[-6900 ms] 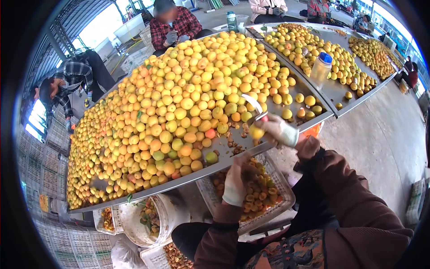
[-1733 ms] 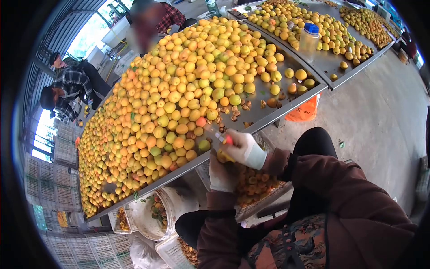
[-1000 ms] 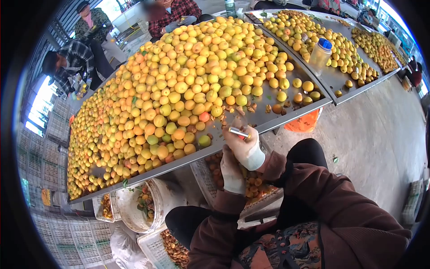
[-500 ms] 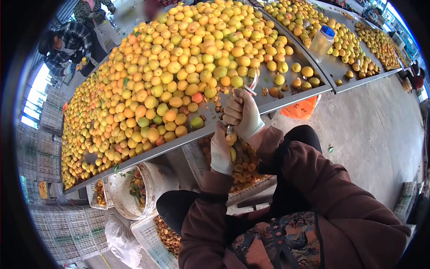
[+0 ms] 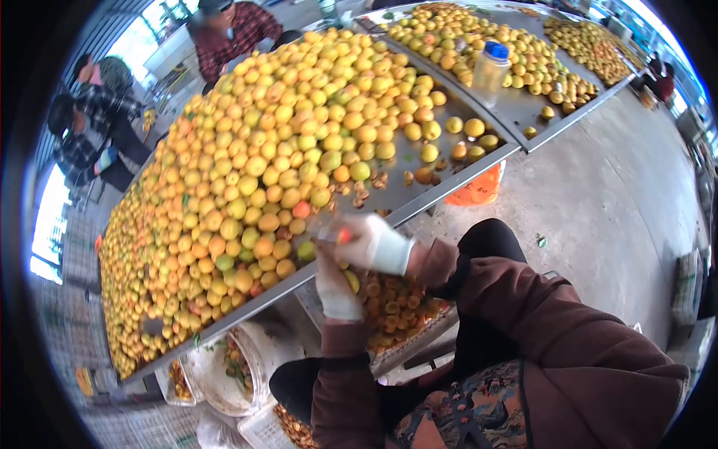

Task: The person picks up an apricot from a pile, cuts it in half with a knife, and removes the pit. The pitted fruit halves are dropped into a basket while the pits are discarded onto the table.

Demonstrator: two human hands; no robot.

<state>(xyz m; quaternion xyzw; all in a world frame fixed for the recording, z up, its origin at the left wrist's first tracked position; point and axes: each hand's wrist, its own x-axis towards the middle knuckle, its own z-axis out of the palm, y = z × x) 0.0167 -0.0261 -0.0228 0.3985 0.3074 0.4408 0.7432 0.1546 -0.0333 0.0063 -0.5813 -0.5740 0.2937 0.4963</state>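
My right hand (image 5: pixel 368 241), in a white glove, is closed and smeared by motion above the table's front edge. An orange-red spot shows at its fingers; the small metal tool seen in it earlier is hardly visible now. Just below, nearly touching it, my gloved left hand (image 5: pixel 334 288) is closed, with a yellow-green apricot (image 5: pixel 351 281) showing at its palm side. Both hands are beside a big heap of whole apricots (image 5: pixel 262 150) on the metal table (image 5: pixel 441 183). Under them stands a crate (image 5: pixel 422 327) of halved apricots (image 5: pixel 396 299).
A white bucket (image 5: pixel 258 359) with leaves and scraps stands below the table at left, beside a crate (image 5: pixel 262 430) of brown pieces. A blue-lidded jar (image 5: pixel 490 73) stands on the table. An orange bag (image 5: pixel 476 187) hangs under its edge. Several people work at the far left.
Both hands have moved left in view. My right hand has come down from the table edge to my left hand, turning the tool's curved metal end out of sight. The view has shifted.
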